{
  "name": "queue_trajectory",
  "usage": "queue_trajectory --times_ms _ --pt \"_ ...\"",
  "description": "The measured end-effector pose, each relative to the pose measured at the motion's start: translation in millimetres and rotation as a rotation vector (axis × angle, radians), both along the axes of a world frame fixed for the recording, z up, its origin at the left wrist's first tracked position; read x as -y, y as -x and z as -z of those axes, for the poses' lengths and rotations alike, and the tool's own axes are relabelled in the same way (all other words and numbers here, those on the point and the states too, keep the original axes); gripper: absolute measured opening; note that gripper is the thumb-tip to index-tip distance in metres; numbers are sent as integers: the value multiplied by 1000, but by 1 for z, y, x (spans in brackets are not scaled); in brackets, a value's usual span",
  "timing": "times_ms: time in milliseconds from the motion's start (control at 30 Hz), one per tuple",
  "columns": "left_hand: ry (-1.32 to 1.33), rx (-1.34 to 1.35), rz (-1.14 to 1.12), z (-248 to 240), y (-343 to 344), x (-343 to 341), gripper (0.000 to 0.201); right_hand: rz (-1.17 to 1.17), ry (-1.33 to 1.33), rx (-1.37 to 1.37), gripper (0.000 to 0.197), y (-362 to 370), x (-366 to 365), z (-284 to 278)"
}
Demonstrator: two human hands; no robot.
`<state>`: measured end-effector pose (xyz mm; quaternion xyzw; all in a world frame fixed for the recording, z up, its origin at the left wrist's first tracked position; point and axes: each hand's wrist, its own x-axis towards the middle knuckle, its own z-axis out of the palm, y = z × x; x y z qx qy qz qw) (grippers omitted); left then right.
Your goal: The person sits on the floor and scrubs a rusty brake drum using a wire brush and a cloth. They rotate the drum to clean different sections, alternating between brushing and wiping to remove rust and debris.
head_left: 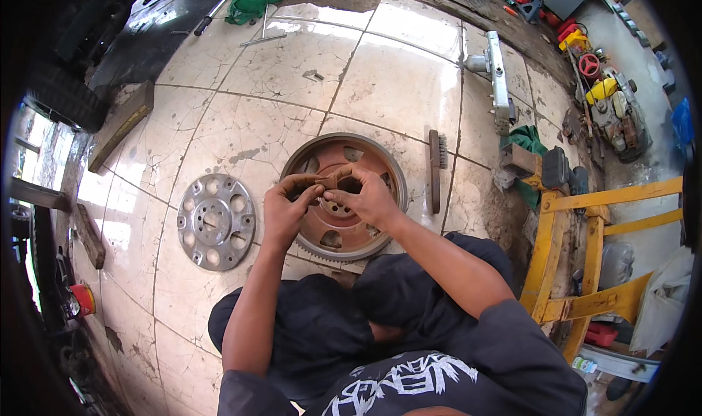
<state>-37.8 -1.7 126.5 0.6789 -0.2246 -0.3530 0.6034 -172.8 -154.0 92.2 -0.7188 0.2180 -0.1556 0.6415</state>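
Directly beneath the left hand (289, 202) and the right hand (371, 199) lies the ring-toothed flywheel (351, 224), level in front of the knees, its hub slightly nearer the person than the fingertips. The hands meet above it, neither plainly nearer, thumbs and forefingers drawn together; whether anything small is pinched there I cannot tell. Being round, the flywheel has no long axis; its rust-red face points up. Right of it, the wire brush (436, 171) runs lengthwise away from the person; the holed flexplate (199, 239) lies left, apart.

Bright glare on floor tiles (417, 34), dark bent fisheye edges
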Motion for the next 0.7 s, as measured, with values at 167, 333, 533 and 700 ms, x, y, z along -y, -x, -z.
queue_trajectory --times_ms 167,333,533,700 --pt "18 152 68 3 -8 -8 30 -30 70 40 48 -1 -4 -19" --pt "58 50 105 2 -3 -7 30 -22 129 0 52 2 -5 -26" --pt "55 -38 102 2 -5 -8 35 -50 69 -1 53 -1 1 -14" --pt "30 -17 124 -5 -9 -7 42 -49 84 -44 53 -2 3 -20"
